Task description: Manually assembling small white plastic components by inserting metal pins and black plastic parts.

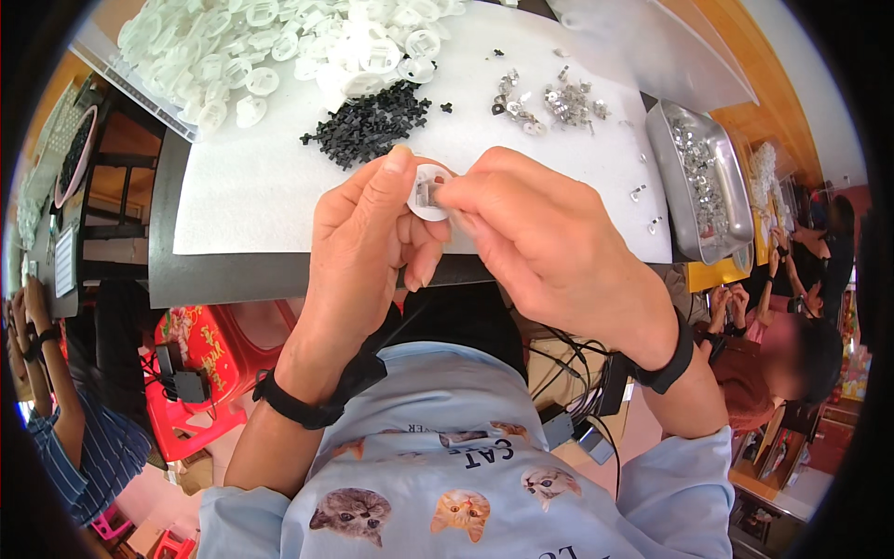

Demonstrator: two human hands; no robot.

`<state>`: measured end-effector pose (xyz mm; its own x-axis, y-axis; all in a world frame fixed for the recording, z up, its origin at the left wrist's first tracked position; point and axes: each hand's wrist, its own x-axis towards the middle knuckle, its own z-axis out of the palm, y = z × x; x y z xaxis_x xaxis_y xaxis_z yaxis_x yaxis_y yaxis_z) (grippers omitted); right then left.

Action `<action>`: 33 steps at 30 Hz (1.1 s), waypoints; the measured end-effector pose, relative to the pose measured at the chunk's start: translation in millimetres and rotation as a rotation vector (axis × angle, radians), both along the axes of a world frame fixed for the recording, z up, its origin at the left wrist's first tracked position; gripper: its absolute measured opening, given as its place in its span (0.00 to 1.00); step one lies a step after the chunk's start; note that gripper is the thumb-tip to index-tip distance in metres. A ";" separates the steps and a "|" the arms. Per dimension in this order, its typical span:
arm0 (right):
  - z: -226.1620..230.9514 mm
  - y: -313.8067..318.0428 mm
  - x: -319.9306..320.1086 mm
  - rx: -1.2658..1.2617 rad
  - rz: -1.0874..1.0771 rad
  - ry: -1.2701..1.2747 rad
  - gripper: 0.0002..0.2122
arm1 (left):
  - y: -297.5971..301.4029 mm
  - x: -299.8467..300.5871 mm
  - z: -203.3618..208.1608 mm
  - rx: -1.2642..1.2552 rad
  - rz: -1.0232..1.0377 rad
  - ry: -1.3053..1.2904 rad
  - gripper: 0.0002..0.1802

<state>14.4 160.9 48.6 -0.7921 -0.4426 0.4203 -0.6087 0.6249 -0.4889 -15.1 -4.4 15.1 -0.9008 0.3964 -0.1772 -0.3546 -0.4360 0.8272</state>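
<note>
My left hand [368,224] holds a round white plastic part [426,207] by its rim, between thumb and fingers, above the table's near edge. Against the middle of this disc, my right hand [535,219] pinches with thumb and forefinger; a small piece at the fingertips is mostly hidden, so I cannot make out its kind. Just beyond my hands lies a heap of small black plastic pieces [372,123]. Farther back on the left is a big pile of similar white round parts [270,47]. Small metal pieces [570,101] lie loosely at the back right.
A metal tray [736,219] of small metal parts stands at the table's right end. White sheeting [251,219] covers the dark table [219,279]. Below on the left is a red stool [209,373]; cables [582,359] hang at the right. Other people work on both sides.
</note>
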 end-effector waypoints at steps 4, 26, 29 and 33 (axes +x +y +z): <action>-3.3 -4.5 2.4 -0.015 -0.035 -0.020 0.09 | -1.1 0.3 -3.9 0.005 -0.015 0.032 0.22; -28.6 -30.6 -0.2 -0.668 -0.244 -0.418 0.05 | 9.6 10.3 -10.7 -0.135 0.167 0.222 0.21; -26.4 -33.1 2.6 -0.738 -0.225 -0.322 0.04 | 6.4 9.4 -11.5 -0.105 0.152 0.214 0.21; -20.5 -30.3 5.1 -0.734 -0.244 -0.433 0.04 | 6.2 10.0 -13.8 -0.073 0.144 0.219 0.22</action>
